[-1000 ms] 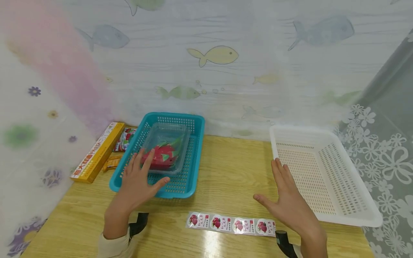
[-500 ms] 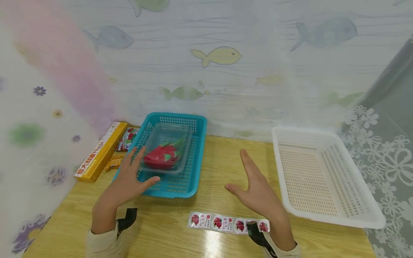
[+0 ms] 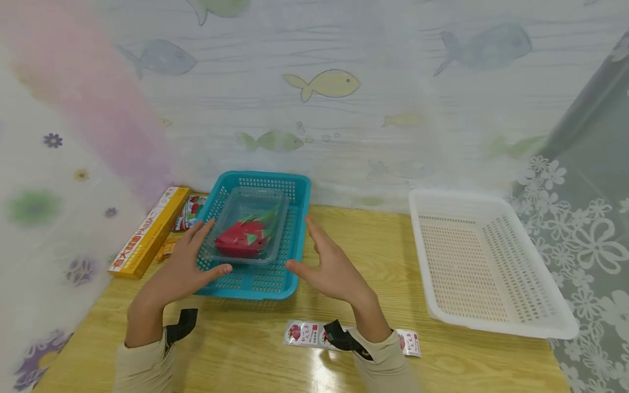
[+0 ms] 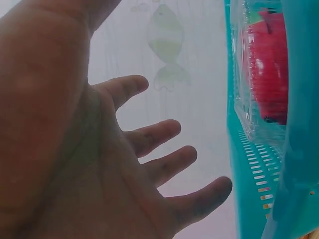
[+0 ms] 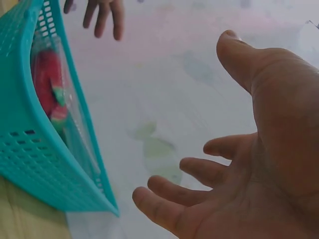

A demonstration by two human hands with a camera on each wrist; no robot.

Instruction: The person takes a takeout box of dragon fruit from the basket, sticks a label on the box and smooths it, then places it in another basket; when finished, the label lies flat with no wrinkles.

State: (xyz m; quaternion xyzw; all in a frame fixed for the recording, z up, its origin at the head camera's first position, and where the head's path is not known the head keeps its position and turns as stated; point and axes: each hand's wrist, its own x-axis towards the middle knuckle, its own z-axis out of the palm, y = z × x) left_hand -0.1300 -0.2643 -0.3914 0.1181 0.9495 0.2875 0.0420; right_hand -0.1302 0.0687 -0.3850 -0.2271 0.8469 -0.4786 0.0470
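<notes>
Both hands flank the teal basket [image 3: 275, 273] on the table [image 3: 344, 245], fingers spread and holding nothing. The left hand [image 3: 184, 267] hovers at its left rim, the right hand [image 3: 331, 270] just beside its right rim. Inside sits a clear box [image 3: 248, 226] with a red fruit [image 3: 241, 243].

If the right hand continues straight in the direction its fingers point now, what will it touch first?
Probably the right wall of the teal basket. The right hand is open beside it, fingers pointing forward and slightly left; depth is unclear, so it might pass alongside.
</notes>
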